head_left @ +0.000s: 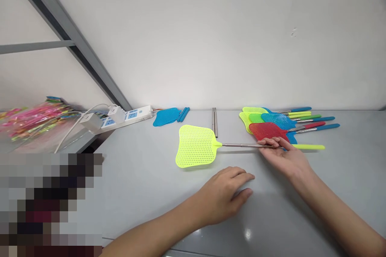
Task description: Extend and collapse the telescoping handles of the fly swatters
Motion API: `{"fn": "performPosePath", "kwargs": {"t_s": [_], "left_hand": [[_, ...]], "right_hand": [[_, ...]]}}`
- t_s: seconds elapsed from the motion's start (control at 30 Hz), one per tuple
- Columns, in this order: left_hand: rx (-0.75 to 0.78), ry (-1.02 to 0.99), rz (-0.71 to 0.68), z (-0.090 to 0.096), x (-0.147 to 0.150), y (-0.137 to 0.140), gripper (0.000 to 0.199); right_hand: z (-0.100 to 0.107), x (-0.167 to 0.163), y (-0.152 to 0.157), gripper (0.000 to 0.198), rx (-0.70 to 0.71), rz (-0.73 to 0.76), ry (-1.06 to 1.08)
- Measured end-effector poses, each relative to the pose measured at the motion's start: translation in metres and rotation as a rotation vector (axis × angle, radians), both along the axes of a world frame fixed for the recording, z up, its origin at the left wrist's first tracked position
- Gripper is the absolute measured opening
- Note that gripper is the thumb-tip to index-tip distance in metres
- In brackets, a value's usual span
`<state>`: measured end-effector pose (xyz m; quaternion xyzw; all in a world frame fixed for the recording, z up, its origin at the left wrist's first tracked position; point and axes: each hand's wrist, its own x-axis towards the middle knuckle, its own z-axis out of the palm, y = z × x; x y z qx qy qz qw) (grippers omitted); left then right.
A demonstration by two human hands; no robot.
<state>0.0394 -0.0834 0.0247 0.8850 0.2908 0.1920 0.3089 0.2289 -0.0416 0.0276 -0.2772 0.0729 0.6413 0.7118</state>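
My right hand is closed, palm up, round the metal rod of a yellow-green fly swatter. The swatter's perforated head points left and its yellow-green handle sticks out to the right past my hand. My left hand hovers low over the table in front of the rod, fingers apart and holding nothing. Just behind my right hand lies a pile of fly swatters with a red one on top, beside blue, green and yellow-green ones. Two loose metal rods lie behind the held swatter.
Blue swatter heads and short blue handles lie near the wall. A white power strip with plugged-in adapters and a cable is at the table's left edge. Colourful bagged items are farther left. The grey table meets the wall behind.
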Motion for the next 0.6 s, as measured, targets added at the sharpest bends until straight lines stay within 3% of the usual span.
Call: {"fn": "performPosePath", "kwargs": {"t_s": [0.6], "left_hand": [[-0.582,-0.437,0.307,-0.014,0.003,0.016,0.034]], "right_hand": [[0.006,-0.001,0.000,0.020,-0.076,-0.026,0.218]]}}
